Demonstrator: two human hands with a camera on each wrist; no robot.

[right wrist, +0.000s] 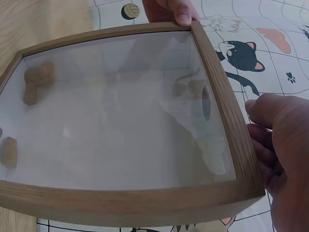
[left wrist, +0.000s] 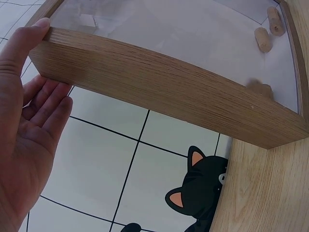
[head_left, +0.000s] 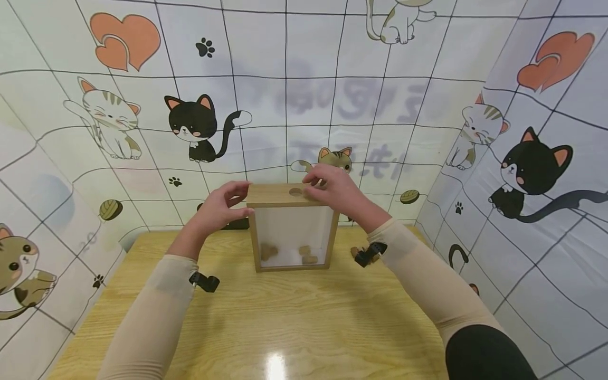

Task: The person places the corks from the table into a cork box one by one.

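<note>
A shallow wooden box (head_left: 293, 266) with a clear front stands upright on the table, a round hole (head_left: 295, 192) in its top. Several corks (head_left: 268, 252) lie inside at the bottom; the right wrist view shows a cork (right wrist: 9, 152) too. My left hand (head_left: 216, 208) holds the box's upper left corner, thumb on the front edge and fingers behind in the left wrist view. Beside the hole, my right hand (head_left: 334, 187) is at the top's right end with bent fingers. Whether anything sits between those fingertips is hidden.
More corks (head_left: 364, 253) lie on the table right of the box, partly behind the right wrist camera (head_left: 370, 254). The wooden table (head_left: 285, 322) reaches to a cat-printed wall covering (head_left: 266, 100) behind and at both sides.
</note>
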